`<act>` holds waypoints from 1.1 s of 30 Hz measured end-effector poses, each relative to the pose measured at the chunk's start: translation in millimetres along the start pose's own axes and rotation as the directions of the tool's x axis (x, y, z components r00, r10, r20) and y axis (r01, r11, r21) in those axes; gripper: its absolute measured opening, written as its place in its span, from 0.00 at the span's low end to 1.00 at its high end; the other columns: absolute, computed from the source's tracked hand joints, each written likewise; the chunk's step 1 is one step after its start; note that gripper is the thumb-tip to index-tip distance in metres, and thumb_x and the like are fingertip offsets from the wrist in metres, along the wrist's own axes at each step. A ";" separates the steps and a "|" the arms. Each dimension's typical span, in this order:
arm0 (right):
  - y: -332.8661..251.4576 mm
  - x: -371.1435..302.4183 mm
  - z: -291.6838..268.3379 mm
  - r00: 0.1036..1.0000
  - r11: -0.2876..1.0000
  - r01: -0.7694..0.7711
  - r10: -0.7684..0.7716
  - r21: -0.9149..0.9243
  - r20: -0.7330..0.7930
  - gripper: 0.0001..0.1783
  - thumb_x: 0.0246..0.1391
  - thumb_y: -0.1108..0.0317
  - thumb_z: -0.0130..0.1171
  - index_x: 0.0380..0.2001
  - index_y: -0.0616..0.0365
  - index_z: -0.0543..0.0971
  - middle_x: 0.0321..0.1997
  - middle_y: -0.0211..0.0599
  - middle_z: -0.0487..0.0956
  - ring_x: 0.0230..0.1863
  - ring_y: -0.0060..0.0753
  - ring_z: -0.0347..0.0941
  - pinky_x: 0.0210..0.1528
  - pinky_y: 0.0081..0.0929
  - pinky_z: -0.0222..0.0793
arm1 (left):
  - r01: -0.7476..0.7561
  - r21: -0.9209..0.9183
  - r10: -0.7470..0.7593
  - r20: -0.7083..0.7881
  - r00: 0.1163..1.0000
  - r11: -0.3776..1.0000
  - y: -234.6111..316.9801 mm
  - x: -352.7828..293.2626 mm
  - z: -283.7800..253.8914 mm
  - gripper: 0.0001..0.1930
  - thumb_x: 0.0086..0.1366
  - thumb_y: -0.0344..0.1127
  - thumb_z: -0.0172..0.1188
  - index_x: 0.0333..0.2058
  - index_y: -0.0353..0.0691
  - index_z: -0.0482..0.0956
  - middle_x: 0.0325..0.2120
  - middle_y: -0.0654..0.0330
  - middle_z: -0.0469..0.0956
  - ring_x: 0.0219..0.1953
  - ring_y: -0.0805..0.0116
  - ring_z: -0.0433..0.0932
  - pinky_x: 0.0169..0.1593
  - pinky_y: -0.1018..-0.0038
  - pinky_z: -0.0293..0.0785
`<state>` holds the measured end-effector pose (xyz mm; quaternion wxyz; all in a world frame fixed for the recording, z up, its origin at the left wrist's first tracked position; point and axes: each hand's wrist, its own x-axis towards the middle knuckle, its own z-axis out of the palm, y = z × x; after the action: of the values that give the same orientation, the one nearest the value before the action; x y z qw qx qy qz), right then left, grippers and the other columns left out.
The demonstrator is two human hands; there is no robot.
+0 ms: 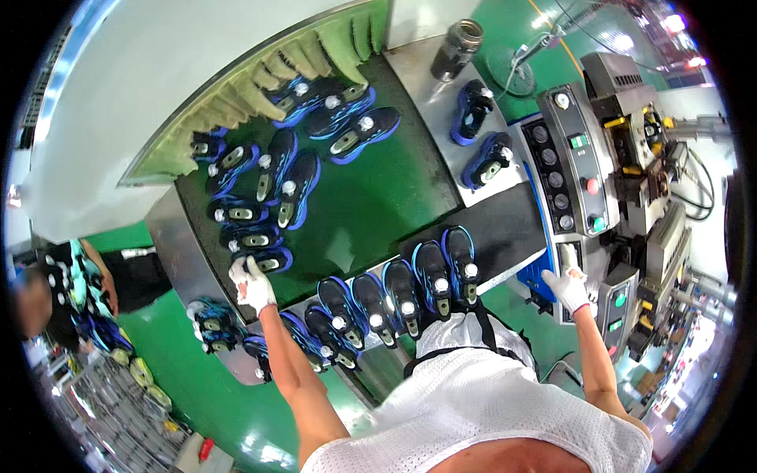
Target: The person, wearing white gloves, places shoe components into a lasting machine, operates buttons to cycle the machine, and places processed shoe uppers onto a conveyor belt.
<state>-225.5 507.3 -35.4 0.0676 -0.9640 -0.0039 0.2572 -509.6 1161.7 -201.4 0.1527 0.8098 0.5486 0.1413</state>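
My left hand [254, 288], in a white glove with a red cuff edge, is closed at the near end of a black and blue shoe [274, 259]. That shoe lies at the near left of the green conveyor belt [371, 189], and my fingers partly cover it. More such shoes, with metal-plated lasts in them, lie to its far side, among them one shoe [300, 189]. A row of shoes [365, 303] stands along the belt's near edge, before my body. Off to the right, my gloved right hand [569, 289] is open with fingers apart, beside a machine's control box.
Green curtain strips [260, 83] hang over the belt's far end. Two shoes [473, 112] and a dark jar [457, 49] stand on the metal ledge. A control panel [569, 162] with gauges and buttons is at right. Another person [75, 292] is at far left.
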 end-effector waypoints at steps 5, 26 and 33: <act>-134.8 -57.3 -19.7 0.973 0.869 0.086 -0.179 0.486 0.148 0.53 0.52 0.51 0.72 0.72 0.70 0.62 0.76 0.62 0.62 0.78 0.53 0.59 0.79 0.41 0.53 | -0.302 -0.294 0.315 -0.004 0.949 0.907 112.8 -47.8 -55.3 0.09 0.66 0.36 0.68 0.41 0.39 0.83 0.42 0.52 0.81 0.48 0.53 0.80 0.53 0.58 0.75; 207.0 -270.2 -34.0 0.765 -0.461 0.484 0.635 0.744 -0.105 0.33 0.55 0.61 0.74 0.55 0.72 0.74 0.45 0.35 0.79 0.41 0.23 0.74 0.42 0.26 0.74 | -0.160 -0.978 0.937 -0.071 -0.343 -0.132 667.6 -586.5 -119.7 0.35 0.66 0.25 0.65 0.70 0.35 0.62 0.63 0.45 0.69 0.62 0.53 0.76 0.65 0.60 0.74; 268.1 -313.1 -9.4 0.610 -0.499 0.628 0.792 0.598 0.020 0.36 0.58 0.63 0.65 0.65 0.71 0.68 0.56 0.38 0.79 0.55 0.26 0.75 0.58 0.30 0.73 | -0.585 -0.809 0.889 0.222 -0.401 -0.062 802.6 -794.9 -6.9 0.40 0.70 0.52 0.63 0.71 0.33 0.60 0.65 0.37 0.70 0.64 0.46 0.74 0.67 0.58 0.69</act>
<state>-499.8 227.2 92.2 0.8048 -0.3183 0.3885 -0.3163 -118.5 139.8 79.1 0.3621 0.8466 -0.3804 -0.0856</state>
